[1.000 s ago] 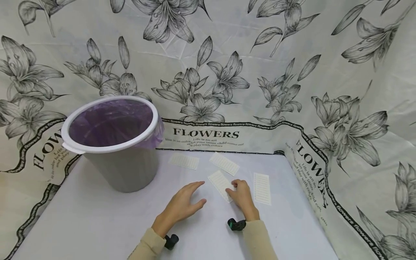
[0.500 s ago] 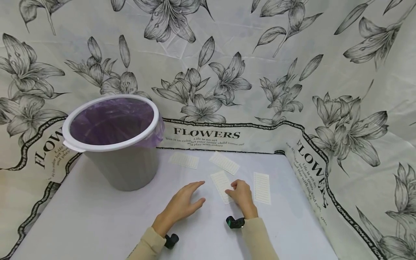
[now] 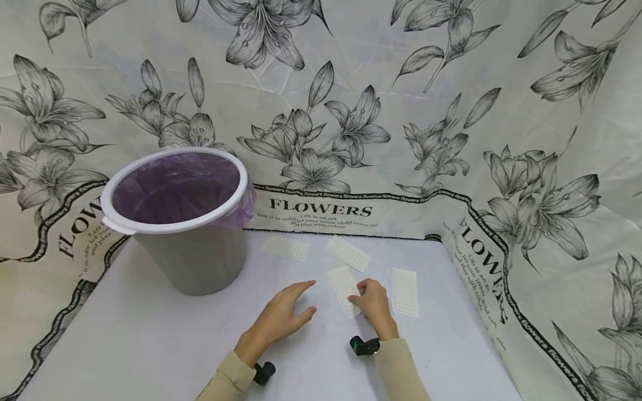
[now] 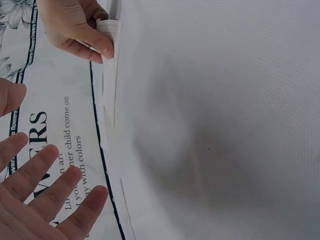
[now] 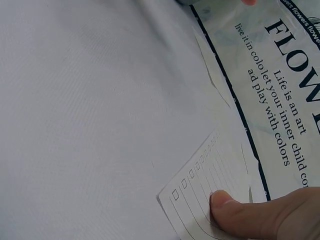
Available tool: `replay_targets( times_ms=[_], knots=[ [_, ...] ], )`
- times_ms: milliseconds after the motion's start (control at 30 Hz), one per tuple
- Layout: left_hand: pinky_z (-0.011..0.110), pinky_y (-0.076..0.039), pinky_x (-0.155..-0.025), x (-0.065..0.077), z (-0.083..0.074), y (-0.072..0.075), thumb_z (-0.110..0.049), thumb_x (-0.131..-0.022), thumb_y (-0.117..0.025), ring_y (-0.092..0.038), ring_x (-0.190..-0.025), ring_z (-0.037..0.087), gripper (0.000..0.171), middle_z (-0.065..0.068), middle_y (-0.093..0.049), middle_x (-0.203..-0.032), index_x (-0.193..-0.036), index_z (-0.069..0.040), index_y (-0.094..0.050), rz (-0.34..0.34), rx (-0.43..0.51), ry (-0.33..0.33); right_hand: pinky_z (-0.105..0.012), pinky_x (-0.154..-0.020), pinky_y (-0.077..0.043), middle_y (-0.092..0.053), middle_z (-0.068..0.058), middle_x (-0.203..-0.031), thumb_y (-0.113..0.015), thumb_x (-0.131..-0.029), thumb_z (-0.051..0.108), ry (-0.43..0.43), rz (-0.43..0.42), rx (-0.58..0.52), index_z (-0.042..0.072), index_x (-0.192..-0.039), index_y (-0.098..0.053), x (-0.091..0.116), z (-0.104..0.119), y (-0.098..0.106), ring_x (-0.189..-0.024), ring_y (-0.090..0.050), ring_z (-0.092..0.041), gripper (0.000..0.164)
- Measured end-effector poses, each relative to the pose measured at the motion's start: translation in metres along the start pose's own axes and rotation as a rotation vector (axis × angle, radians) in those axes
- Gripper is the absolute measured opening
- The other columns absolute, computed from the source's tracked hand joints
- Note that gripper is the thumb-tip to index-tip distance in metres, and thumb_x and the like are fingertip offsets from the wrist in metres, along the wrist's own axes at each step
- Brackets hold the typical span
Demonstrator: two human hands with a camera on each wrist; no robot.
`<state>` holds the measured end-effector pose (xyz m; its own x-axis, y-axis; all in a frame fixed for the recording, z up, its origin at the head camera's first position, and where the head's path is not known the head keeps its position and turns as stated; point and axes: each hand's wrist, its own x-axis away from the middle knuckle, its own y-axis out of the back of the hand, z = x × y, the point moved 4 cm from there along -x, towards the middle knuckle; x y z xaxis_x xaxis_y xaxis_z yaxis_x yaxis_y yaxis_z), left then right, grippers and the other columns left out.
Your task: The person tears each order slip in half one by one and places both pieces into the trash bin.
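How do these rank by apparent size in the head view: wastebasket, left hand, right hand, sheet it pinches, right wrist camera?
1. Purple-lined gray wastebasket, by far
2. Left hand
3. Right hand and pinched ruled sheet: too close to rank, overlapping
4. Right wrist camera

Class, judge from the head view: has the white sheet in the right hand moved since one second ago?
Yes, slightly: the far end of the white sheet in the right hand has swung rightward, judged against the FLOWERS lettering behind.
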<state>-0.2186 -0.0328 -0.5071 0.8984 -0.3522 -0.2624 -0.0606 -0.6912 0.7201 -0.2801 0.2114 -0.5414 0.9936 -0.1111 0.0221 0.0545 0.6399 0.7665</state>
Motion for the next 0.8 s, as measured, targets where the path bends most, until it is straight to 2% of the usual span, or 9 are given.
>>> replay_targets(
  times_ms=[133, 333, 400, 533, 667, 800],
  knots=[
    [0.047, -0.049, -0.11, 0.0, 0.0, 0.0, -0.029, -0.096, -0.072, -0.057, -0.136, 0.027, 0.056, 0.005, -0.06, -0.147, -0.148, -0.015, -0.055, -0.005, 0.005, 0.003, -0.036, -0.07, -0.053, -0.069, -0.015, -0.093, -0.084, -0.083, 0.008, 0.016, 0.026, -0.076, -0.005, -0.106, -0.069, -0.001, -0.002, -0.003, -0.083, -0.063, -0.023, 0.03],
    [0.047, -0.05, -0.109, -0.002, 0.0, 0.0, -0.028, -0.096, -0.073, -0.058, -0.135, 0.028, 0.056, 0.006, -0.06, -0.147, -0.147, -0.014, -0.056, -0.015, 0.002, -0.007, -0.032, -0.074, -0.051, -0.073, -0.01, -0.093, -0.068, -0.099, 0.013, 0.19, 0.062, -0.155, -0.001, -0.103, -0.074, 0.002, 0.007, -0.007, -0.082, -0.062, -0.016, 0.016],
    [0.048, -0.049, -0.109, -0.002, 0.0, 0.001, -0.028, -0.096, -0.073, -0.058, -0.135, 0.029, 0.056, 0.006, -0.06, -0.147, -0.147, -0.014, -0.055, -0.02, 0.002, -0.005, -0.034, -0.077, -0.053, -0.075, -0.009, -0.095, -0.065, -0.101, 0.014, 0.247, 0.078, -0.157, 0.001, -0.102, -0.075, 0.004, 0.012, -0.008, -0.085, -0.064, -0.016, 0.016],
    [0.051, -0.046, -0.112, -0.002, 0.001, 0.005, -0.026, -0.094, -0.075, -0.054, -0.138, 0.035, 0.056, 0.009, -0.061, -0.145, -0.145, -0.012, -0.058, -0.06, 0.005, -0.016, -0.041, -0.083, -0.056, -0.076, -0.007, -0.098, -0.065, -0.101, 0.015, 0.288, 0.11, -0.162, 0.004, -0.103, -0.077, 0.009, 0.022, -0.01, -0.09, -0.066, -0.016, 0.016],
    [0.057, -0.042, -0.114, -0.004, 0.001, 0.012, -0.023, -0.093, -0.077, -0.049, -0.141, 0.044, 0.053, 0.013, -0.061, -0.144, -0.141, -0.009, -0.06, -0.102, -0.012, -0.041, -0.052, -0.096, -0.055, -0.077, -0.006, -0.102, -0.065, -0.102, 0.016, 0.333, 0.164, -0.157, 0.006, -0.103, -0.077, 0.012, 0.032, -0.012, -0.103, -0.07, -0.025, 0.016],
    [0.06, -0.041, -0.114, -0.005, 0.002, 0.017, -0.022, -0.093, -0.076, -0.047, -0.141, 0.045, 0.052, 0.014, -0.062, -0.143, -0.14, -0.008, -0.061, -0.112, -0.027, -0.05, -0.057, -0.1, -0.053, -0.077, -0.008, -0.107, -0.063, -0.103, 0.018, 0.428, 0.229, -0.122, 0.007, -0.104, -0.078, 0.018, 0.044, -0.015, -0.112, -0.07, -0.033, 0.018]
  ],
)
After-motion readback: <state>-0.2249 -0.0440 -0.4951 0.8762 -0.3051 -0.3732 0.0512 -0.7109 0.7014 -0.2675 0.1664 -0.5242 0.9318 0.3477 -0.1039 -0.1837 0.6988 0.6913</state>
